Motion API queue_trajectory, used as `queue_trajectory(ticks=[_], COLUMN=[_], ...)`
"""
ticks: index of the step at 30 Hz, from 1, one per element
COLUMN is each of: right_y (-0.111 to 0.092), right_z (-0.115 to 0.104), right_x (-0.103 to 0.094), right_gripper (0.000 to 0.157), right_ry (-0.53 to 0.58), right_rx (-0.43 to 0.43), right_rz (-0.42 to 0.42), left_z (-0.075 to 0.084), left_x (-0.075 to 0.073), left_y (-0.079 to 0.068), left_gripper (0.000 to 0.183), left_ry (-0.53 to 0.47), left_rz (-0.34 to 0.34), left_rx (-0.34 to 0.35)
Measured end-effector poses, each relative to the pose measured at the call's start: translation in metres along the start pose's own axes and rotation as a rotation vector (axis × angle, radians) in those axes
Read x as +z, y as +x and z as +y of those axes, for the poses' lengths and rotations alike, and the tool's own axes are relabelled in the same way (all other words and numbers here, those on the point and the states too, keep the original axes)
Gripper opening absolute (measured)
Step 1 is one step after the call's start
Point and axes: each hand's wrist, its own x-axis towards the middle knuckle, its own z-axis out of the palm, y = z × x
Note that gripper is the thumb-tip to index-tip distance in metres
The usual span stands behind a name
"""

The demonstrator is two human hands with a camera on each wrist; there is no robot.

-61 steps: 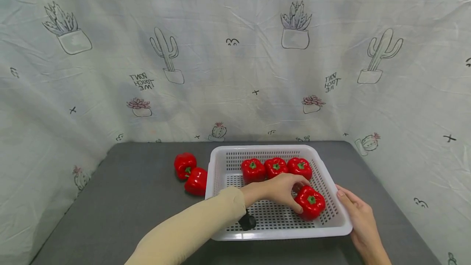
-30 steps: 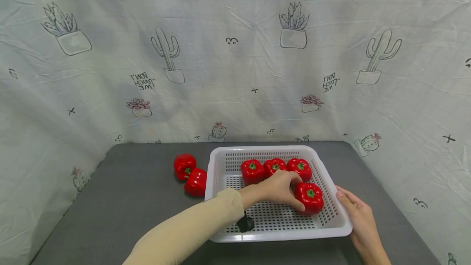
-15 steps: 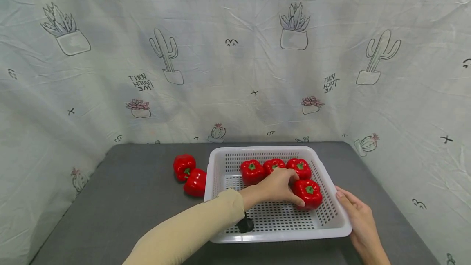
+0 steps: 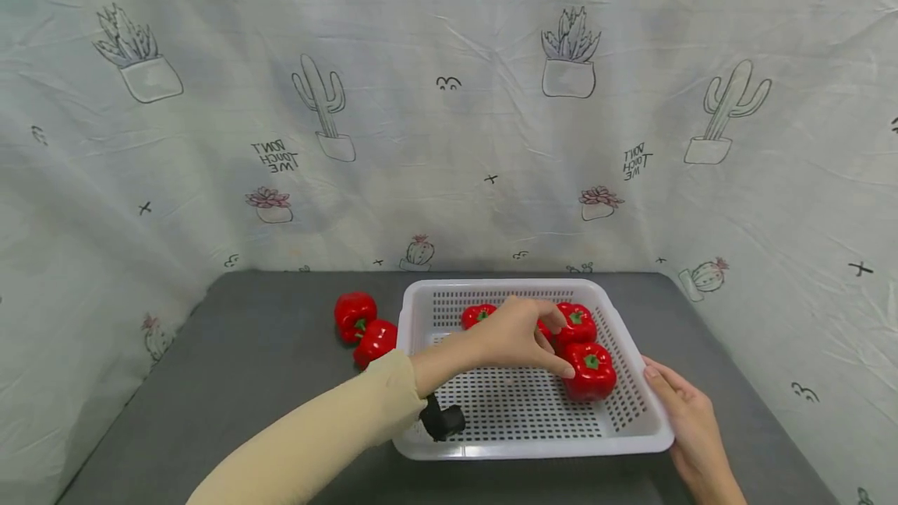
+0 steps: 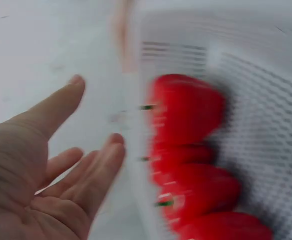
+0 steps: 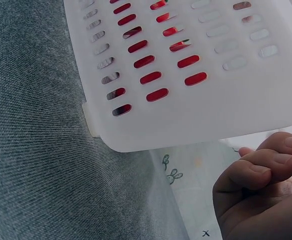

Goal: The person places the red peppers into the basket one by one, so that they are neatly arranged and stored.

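Left hand (image 4: 512, 337) drew back, fingers parted; right hand (image 4: 684, 411) holds basket (image 4: 547, 450)

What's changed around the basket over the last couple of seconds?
The front pepper has slid back toward the far-row peppers. The left hand, which was gripping it, has let go and drawn away to the left; its fingers now hold nothing. The right hand stays at the basket's right rim; the basket and the two peppers on the table stay put.

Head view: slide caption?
Left hand over white rectangular plastic basket of glossy red bell peppers; right hand at its right edge.
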Motion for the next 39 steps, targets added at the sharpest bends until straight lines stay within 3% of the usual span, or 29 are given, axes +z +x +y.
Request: queue_trajectory(ticks=[3,6,11,14,18,21,24,30,34,39], right_y=[0.0,0.0,0.001,0.001,0.001,0.002,0.003,0.003,0.002,0.002], right_z=[0.0,0.0,0.001,0.001,0.002,0.002,0.002,0.001,0.001,0.002], right_x=[0.001,0.0,-0.001,-0.002,-0.002,-0.003,-0.003,-0.003,-0.003,-0.003], right_gripper=[0.078,0.075,0.067,0.064,0.05,0.046,0.052,0.053,0.052,0.044], right_ry=[0.001,0.018,0.043,0.049,0.072,0.074,0.061,0.066,0.083,0.089], right_rx=[-0.001,-0.003,-0.011,-0.021,-0.026,-0.028,-0.03,-0.033,-0.033,-0.039], right_rz=[-0.003,-0.012,-0.015,-0.023,-0.038,-0.04,-0.037,-0.041,-0.043,-0.048], left_z=[0.009,0.017,0.022,0.014,-0.012,-0.039,-0.068,-0.117,-0.139,-0.156], left_x=[-0.023,-0.042,-0.057,-0.06,-0.063,-0.063,-0.059,-0.035,-0.019,-0.01], left_y=[-0.02,-0.048,-0.099,-0.125,-0.15,-0.164,-0.175,-0.19,-0.193,-0.191], left_gripper=[0.053,0.054,0.053,0.053,0.054,0.055,0.055,0.053,0.063,0.079], left_ry=[-0.094,-0.167,-0.23,-0.254,-0.252,-0.249,-0.259,-0.31,-0.322,-0.341], left_rz=[0.057,0.159,0.364,0.487,0.652,0.77,0.886,1.078,1.092,1.027], left_rx=[0.035,0.061,0.064,0.088,0.077,0.007,-0.085,-0.338,-0.509,-0.648])
